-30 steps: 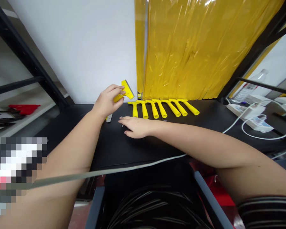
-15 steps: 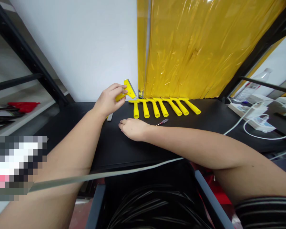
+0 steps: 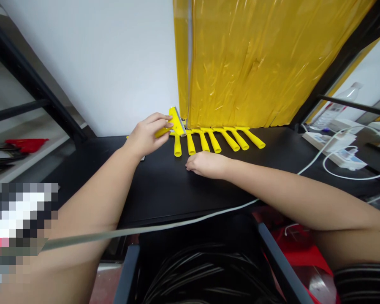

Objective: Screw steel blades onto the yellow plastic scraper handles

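My left hand (image 3: 150, 133) is closed round the handle of a yellow scraper (image 3: 176, 126), raised above the back of the black table. The scraper's wide head points up and right, with a grey metal blade along its edge. My right hand (image 3: 207, 164) rests low over the tabletop, fingers curled down. It is just in front of a row of several yellow scraper handles (image 3: 217, 145), whose hollow ends face me. Whatever may be under its fingers is hidden. Beside my left wrist, a small bit of a metal piece (image 3: 142, 158) shows on the table.
The black table (image 3: 164, 194) backs onto a white panel and a yellow plastic-wrapped board (image 3: 234, 63). At the right are a power strip (image 3: 348, 158), white cables and a clear bottle (image 3: 338, 103). A pale cord (image 3: 177, 226) crosses before the table edge.
My right hand has moved right, over the spot where a small screwdriver lay; that screwdriver is now out of sight. My left hand still holds the scraper, slightly turned. The view has shifted a little.
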A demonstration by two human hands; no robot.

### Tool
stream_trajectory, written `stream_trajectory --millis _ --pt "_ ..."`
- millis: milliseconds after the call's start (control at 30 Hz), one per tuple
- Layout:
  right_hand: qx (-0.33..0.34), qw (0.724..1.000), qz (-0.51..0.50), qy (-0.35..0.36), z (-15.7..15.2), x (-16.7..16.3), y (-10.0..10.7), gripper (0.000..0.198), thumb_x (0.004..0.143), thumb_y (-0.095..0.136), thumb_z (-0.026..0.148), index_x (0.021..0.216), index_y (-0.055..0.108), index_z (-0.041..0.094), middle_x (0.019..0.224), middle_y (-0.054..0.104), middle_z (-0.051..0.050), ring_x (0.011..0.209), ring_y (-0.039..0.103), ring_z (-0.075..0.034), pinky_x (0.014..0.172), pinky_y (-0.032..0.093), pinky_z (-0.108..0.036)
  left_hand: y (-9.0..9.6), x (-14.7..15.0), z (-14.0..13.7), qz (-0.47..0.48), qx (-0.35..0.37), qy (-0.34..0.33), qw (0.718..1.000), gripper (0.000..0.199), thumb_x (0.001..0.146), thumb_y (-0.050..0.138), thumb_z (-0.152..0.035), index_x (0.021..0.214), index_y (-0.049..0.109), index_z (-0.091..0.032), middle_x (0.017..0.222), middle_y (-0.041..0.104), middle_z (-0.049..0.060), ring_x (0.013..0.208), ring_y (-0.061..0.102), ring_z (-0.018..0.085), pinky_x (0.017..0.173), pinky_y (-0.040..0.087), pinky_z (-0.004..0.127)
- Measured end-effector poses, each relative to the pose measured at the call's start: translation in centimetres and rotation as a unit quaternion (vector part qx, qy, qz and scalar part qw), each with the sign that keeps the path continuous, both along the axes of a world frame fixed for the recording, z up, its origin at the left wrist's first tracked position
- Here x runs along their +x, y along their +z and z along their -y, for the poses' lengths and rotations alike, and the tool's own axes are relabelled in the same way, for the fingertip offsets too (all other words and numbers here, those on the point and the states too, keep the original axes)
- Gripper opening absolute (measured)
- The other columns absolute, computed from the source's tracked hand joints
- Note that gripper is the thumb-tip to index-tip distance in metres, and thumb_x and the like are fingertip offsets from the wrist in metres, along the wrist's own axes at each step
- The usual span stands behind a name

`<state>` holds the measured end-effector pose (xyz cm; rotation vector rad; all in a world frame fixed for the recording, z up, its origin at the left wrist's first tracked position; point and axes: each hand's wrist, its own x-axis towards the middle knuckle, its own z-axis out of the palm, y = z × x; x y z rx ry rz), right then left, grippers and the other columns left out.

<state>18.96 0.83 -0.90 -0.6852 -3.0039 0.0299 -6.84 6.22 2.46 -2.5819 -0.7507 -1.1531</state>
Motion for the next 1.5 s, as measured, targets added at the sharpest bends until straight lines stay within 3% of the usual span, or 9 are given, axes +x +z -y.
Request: stream_trajectory --millis 333,533,667,967,1267,1500 --pt "-0.055 0.99 -0.07 -0.11 -0.8 4.5 0.3 0.021 0.085 0.065 0.0 0.087 0.079 0.015 0.09 0.077 -0.008 0.083 0.069 -0.021 0.08 0.05 -0.032 -0.8 3.0 2.0 -0.094 -0.042 -0.081 0.991 0.017 0.1 0.063 -0.022 0.113 0.074 -0.019 0.135 0.07 0.013 0.122 0.072 0.025 0.103 0.061 0.04" --pt "-0.109 0.979 -0.108 -0.132 -1.0 5.3 0.1 0.022 0.081 0.065 -0.003 0.085 0.076 0.016 0.085 0.072 -0.003 0.075 0.064 -0.015 0.074 0.048 -0.028 -1.0 3.3 2.3 -0.125 -0.08 -0.071 0.986 0.019 0.101 0.062 -0.025 0.113 0.075 -0.02 0.138 0.07 0.013 0.123 0.071 0.025 0.106 0.06 0.041" --pt "-0.132 0.971 -0.124 -0.157 -1.0 5.7 0.2 0.022 0.081 0.067 -0.003 0.09 0.076 0.015 0.093 0.075 -0.005 0.079 0.067 -0.015 0.075 0.05 -0.028 -1.1 3.2 2.3 -0.135 -0.083 -0.062 0.985 0.019 0.101 0.061 -0.025 0.112 0.075 -0.02 0.138 0.07 0.013 0.124 0.071 0.026 0.105 0.06 0.042" --pt "-0.133 0.97 -0.106 -0.172 -1.2 5.6 0.0 0.019 0.09 0.072 0.009 0.105 0.081 0.013 0.099 0.078 -0.009 0.083 0.071 -0.017 0.08 0.053 -0.028 -1.4 3.3 2.0 -0.16 -0.063 -0.062 0.983 0.02 0.1 0.063 -0.025 0.113 0.077 -0.021 0.138 0.07 0.013 0.121 0.073 0.026 0.104 0.061 0.041" --pt "-0.103 0.974 -0.12 -0.163 -1.3 5.1 -0.4 0.012 0.089 0.07 0.007 0.087 0.079 0.016 0.085 0.074 -0.005 0.076 0.064 -0.016 0.074 0.047 -0.028 -1.6 3.3 1.7 -0.176 -0.051 -0.057 0.981 0.02 0.098 0.063 -0.022 0.112 0.077 -0.021 0.14 0.069 0.011 0.121 0.072 0.025 0.104 0.061 0.04" --pt "-0.097 0.976 -0.109 -0.16 -1.3 5.2 -0.4 0.011 0.091 0.066 0.008 0.087 0.072 0.016 0.088 0.071 -0.006 0.081 0.061 -0.017 0.075 0.045 -0.028 -1.9 3.0 1.5 -0.186 -0.04 -0.041 0.981 0.019 0.098 0.063 -0.023 0.111 0.077 -0.023 0.141 0.068 0.011 0.115 0.074 0.024 0.095 0.062 0.036"
